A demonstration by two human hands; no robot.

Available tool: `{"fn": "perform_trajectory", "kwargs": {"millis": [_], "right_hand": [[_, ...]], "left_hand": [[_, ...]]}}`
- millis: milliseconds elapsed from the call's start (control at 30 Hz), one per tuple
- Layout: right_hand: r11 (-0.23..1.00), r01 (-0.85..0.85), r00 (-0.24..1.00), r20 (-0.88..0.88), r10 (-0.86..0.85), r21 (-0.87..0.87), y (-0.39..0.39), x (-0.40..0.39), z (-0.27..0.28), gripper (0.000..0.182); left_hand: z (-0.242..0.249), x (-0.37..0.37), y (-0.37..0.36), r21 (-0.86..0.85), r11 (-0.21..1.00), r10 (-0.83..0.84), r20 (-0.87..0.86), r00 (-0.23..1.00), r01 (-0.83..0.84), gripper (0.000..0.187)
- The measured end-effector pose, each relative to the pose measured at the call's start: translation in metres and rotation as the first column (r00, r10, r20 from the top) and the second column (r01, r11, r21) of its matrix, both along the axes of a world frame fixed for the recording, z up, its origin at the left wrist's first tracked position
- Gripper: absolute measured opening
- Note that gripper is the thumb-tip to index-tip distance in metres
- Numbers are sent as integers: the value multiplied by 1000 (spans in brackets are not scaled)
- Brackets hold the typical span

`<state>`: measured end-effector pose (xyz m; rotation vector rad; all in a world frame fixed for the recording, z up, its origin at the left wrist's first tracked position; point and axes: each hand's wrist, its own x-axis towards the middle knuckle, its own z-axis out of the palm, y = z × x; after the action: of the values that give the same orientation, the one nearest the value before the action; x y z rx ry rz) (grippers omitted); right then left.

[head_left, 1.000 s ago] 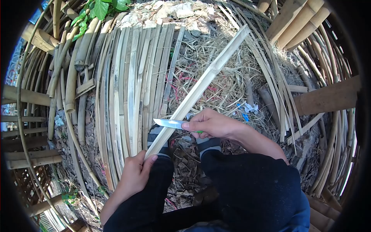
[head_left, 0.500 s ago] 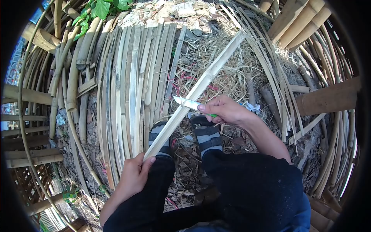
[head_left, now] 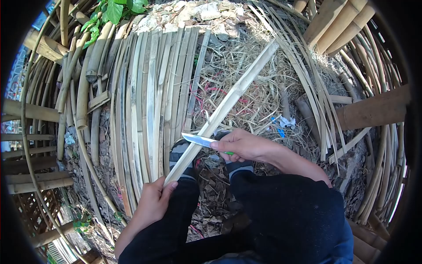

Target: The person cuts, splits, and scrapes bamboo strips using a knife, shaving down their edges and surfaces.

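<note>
My left hand (head_left: 151, 200) grips the near end of a long pale bamboo strip (head_left: 228, 102) that slants up and away to the right. My right hand (head_left: 241, 145) holds a knife (head_left: 198, 140) with a green handle, its blade laid across the strip a short way above my left hand. My legs in dark trousers (head_left: 281, 211) fill the lower frame, and sandalled feet show just under the knife.
A row of split bamboo slats (head_left: 149, 101) lies flat on the ground at the left. Dry shavings and straw (head_left: 259, 88) cover the middle. Thick bamboo poles (head_left: 373, 112) stand at the right, more poles (head_left: 30, 110) at the left, green leaves (head_left: 114, 9) at the top.
The knife first slid up the strip away from me, then came back down toward my left hand. The left hand kept its grip in place.
</note>
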<state>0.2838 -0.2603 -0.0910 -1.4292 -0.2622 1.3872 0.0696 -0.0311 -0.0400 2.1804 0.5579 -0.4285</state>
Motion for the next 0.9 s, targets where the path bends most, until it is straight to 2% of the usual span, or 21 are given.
{"fn": "perform_trajectory", "kwargs": {"millis": [67, 100, 167, 233, 267, 367, 433, 500, 533, 567, 633, 667, 767, 800, 867, 900], "right_hand": [[995, -93, 996, 11, 94, -43, 0, -1, 3, 51], [983, 99, 993, 82, -88, -155, -10, 24, 4, 50], [987, 115, 983, 155, -96, -116, -25, 55, 2, 50], [954, 289, 951, 143, -276, -85, -22, 43, 12, 54], [943, 324, 930, 206, -304, -70, -18, 37, 14, 55], [959, 283, 941, 184, -283, 31, -18, 27, -20, 49], [969, 245, 948, 206, -243, 18, -16, 23, -16, 48], [967, 229, 775, 580, -250, 112, -12, 12, -7, 46], [969, 194, 689, 682, -246, 154, -13, 8, -6, 43], [968, 201, 685, 684, -250, 153, -14, 8, -5, 43], [991, 125, 304, 949, -82, 46, -16, 8, -2, 41], [991, 126, 303, 949, -82, 45, -15, 8, -2, 41], [971, 240, 123, 991, -51, 20, -5, 4, -3, 37], [970, 242, 124, 991, -52, 20, -1, 1, -7, 37], [975, 224, 10, 1000, -2, 0, 7, -5, -18, 40], [974, 227, 8, 1000, -4, 2, 9, -3, -22, 40]], "left_hand": [[1, 0, 1, 4, 1000, -10, 6, 1000, 10, 35], [2, 0, 2, -4, 1000, 15, -34, 999, -15, 35], [0, 0, 2, -13, 999, 49, -64, 997, -50, 34], [-4, 0, 2, -35, 999, 30, -18, 999, -30, 34], [-3, 0, 1, -43, 999, 26, -18, 1000, -27, 34], [2, 2, 1, -35, 998, 45, -40, 998, -46, 32], [2, -1, 3, -31, 998, 51, -41, 998, -52, 31], [-2, -4, 4, -54, 995, 83, -31, 996, -84, 30], [-3, -3, 4, -83, 990, 111, -18, 994, -112, 30], [-3, -2, 3, -85, 991, 104, -15, 994, -105, 30], [-2, -1, 2, -141, 977, 160, -27, 987, -162, 29], [-2, -1, 2, -142, 977, 159, -26, 987, -161, 29], [-7, -2, 1, -163, 972, 170, -17, 985, -170, 30], [-10, -3, 1, -159, 973, 165, -14, 986, -165, 29], [-11, -2, 1, -152, 976, 156, -10, 988, -156, 29], [-10, -2, 0, -139, 980, 142, 3, 990, -140, 29]]}}
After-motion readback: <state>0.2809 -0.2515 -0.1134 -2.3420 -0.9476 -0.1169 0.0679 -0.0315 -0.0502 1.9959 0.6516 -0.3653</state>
